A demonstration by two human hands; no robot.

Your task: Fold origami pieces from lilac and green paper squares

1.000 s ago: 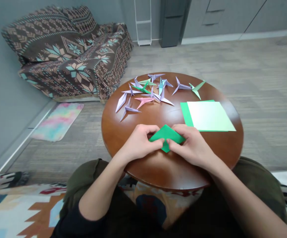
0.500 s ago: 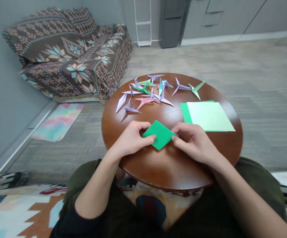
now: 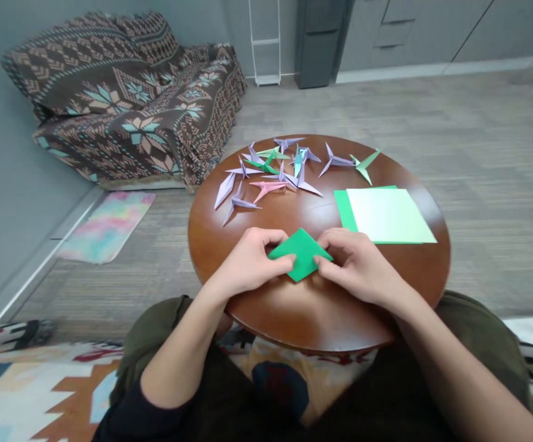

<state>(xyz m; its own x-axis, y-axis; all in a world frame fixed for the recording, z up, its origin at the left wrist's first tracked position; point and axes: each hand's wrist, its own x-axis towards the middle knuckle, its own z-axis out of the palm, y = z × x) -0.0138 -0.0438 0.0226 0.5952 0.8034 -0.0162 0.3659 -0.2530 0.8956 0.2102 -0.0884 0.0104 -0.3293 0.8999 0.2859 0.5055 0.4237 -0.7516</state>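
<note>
A green folded paper (image 3: 301, 250), diamond-shaped, is held between my two hands above the near half of the round brown table (image 3: 312, 319). My left hand (image 3: 259, 258) pinches its left corner, thumb on top and fingers underneath. At the opposite corner, my right hand (image 3: 356, 261) grips it the same way, with the thumb lying on the face of the paper. The fingertips below the paper are hidden.
Several folded paper figures lie across the table's far side, among them a pink one (image 3: 270, 187), a purple one (image 3: 240, 204) and a light green one (image 3: 365, 166). A stack of light green sheets (image 3: 388, 215) over green ones rests at the right.
The green paper has shifted slightly right and nearer to me. My right thumb has moved inward from the corner onto the paper's face, and my left hand has come slightly right.
</note>
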